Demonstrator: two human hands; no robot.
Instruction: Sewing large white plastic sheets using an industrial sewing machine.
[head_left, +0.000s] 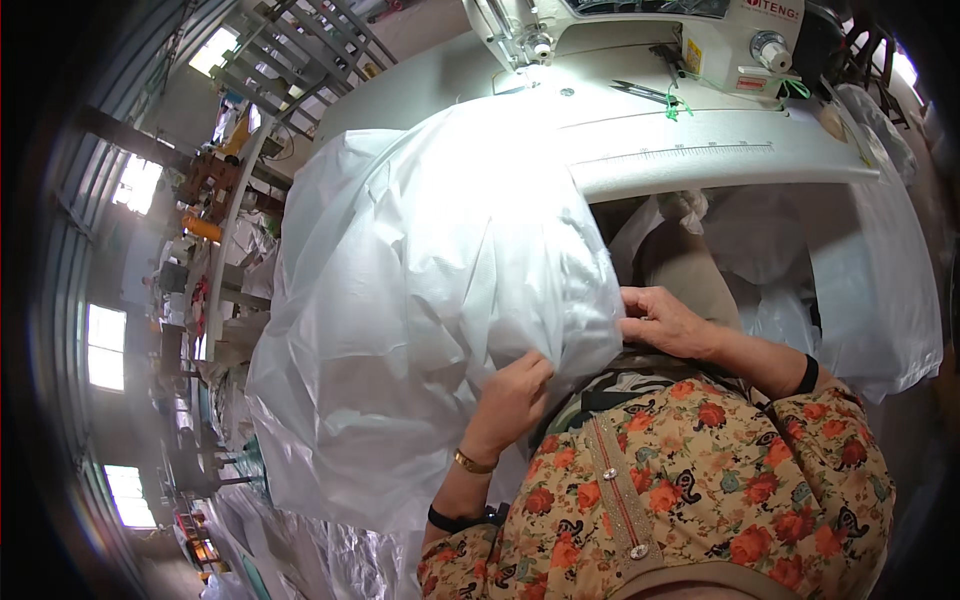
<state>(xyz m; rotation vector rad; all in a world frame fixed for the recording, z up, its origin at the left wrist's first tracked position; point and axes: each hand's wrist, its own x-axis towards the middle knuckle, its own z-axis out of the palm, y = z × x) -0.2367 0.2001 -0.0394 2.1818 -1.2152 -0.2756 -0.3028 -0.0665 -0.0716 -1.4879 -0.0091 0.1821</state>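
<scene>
A large sheet of thin white fabric point(400, 290) drapes from the sewing machine bed over the table's front edge and down across my lap. My left hand point(510, 402) is closed, pinching a fold near its lower right part. At the right edge of the cloth, my right hand point(668, 322) has its fingers bent round the border; the fingertips are partly hidden. The sewing machine point(535, 45) stands beyond the cloth, and its lamp glares on the fabric's upper part. No part of the cloth under the needle can be made out.
Small dark thread snips point(642, 93) with green thread lie on the machine bed. A printed ruler point(680, 152) runs along the front edge. Clear plastic sheeting point(880, 290) hangs at the right. Metal racks point(300, 60) and a cluttered workbench stand at the left.
</scene>
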